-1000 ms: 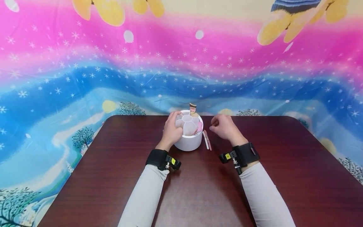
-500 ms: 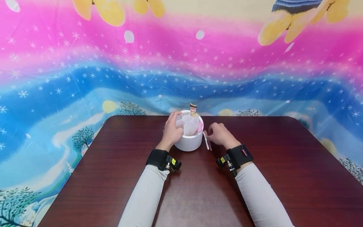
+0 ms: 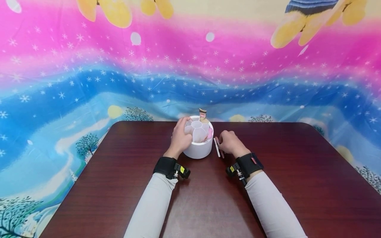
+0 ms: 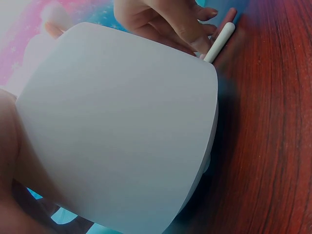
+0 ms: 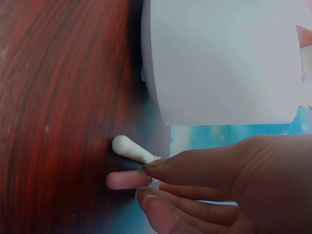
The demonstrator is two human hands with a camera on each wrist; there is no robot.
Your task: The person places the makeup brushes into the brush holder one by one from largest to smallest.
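A white round container [image 3: 198,149] with petal-shaped compartments stands at the far middle of the table. My left hand [image 3: 180,137] grips its left wall; in the left wrist view that wall [image 4: 122,126] fills the frame. Just right of it lie a white pen [image 3: 216,148] and a pink pen [image 3: 221,153], side by side. My right hand [image 3: 230,142] is down on them. In the right wrist view its fingertips [image 5: 152,166] pinch the pink pen [image 5: 124,179] next to the white pen [image 5: 129,147], with the container [image 5: 219,58] above them.
The dark wood table [image 3: 119,185] stretches wide on both sides and toward me. A small tan-topped item [image 3: 202,114] and a pink item [image 3: 209,133] stick up inside the container. A bright star-patterned cloth [image 3: 89,82] hangs behind the table's far edge.
My right hand came down and to the left from above the table onto the two pens. The left hand and container have stayed put.
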